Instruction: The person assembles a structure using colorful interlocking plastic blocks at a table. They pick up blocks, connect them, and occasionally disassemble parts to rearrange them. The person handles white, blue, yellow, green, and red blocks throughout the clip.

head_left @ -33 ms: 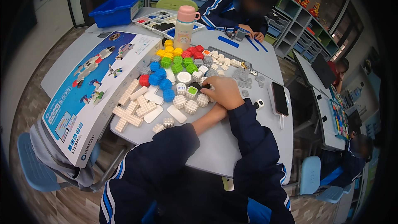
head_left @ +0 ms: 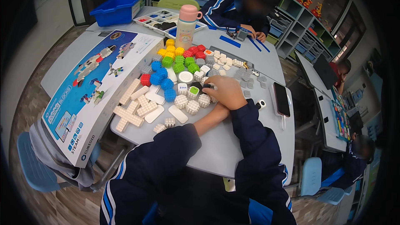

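Observation:
My left forearm (head_left: 210,119) crosses the grey table from the lower left and passes under my right wrist. My left hand itself is hidden behind the right wrist and sleeve. My right hand (head_left: 228,91) rests over it, fingers bent and closed on a small black piece (head_left: 207,86), mostly covered by them. Beside those fingertips lie a white cube with a green face (head_left: 193,92), a white cube with dark marks (head_left: 182,88) and several white studded blocks (head_left: 192,107). A small white round-faced piece (head_left: 261,104) is right of my right sleeve.
Yellow, red, green and blue studded blocks (head_left: 158,77) form a heap. Left are cream bricks (head_left: 130,116) and a large kit box (head_left: 89,87). A bottle (head_left: 185,29), blue bin (head_left: 116,11) and parts tray (head_left: 151,27) stand behind. A phone (head_left: 281,100) lies right; another person's hands (head_left: 255,33) work opposite.

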Tool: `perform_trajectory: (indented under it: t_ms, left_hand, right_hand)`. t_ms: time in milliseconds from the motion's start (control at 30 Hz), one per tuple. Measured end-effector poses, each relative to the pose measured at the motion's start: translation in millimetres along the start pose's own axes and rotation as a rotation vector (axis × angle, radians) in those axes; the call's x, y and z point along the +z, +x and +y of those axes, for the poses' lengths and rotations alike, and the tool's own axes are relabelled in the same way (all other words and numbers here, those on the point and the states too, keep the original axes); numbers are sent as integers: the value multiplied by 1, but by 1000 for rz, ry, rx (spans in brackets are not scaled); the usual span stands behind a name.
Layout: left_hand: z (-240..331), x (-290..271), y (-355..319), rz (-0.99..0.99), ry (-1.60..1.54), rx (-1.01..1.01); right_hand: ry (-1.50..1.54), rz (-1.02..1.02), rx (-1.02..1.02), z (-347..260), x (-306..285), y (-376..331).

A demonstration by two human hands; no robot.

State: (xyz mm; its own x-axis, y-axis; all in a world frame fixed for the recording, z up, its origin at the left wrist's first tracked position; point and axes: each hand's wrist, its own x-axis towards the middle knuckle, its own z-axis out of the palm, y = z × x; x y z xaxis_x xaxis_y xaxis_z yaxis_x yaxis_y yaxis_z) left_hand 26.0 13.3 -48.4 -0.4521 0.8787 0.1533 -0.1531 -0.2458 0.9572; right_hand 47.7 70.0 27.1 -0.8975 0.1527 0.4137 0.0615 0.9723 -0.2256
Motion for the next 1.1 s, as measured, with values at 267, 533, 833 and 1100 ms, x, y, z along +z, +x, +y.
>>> perform_trajectory:
  t_ms: [267,533,833,1100]
  left_hand:
    - [-3,-10,-2,-25,-498,-274]
    - [2,-8,-1,27,-605,-260]
    - [5,-9,1,41,-543,-350]
    - [-10,-4,3,-63,-570,-270]
  right_hand:
    - [-13,-61,144,37,-68,-27]
    - [15,-217,158,49,-75,-39]
    - [183,162,488,91,-37,-3]
    - [461,90,407,81,-47,-29]
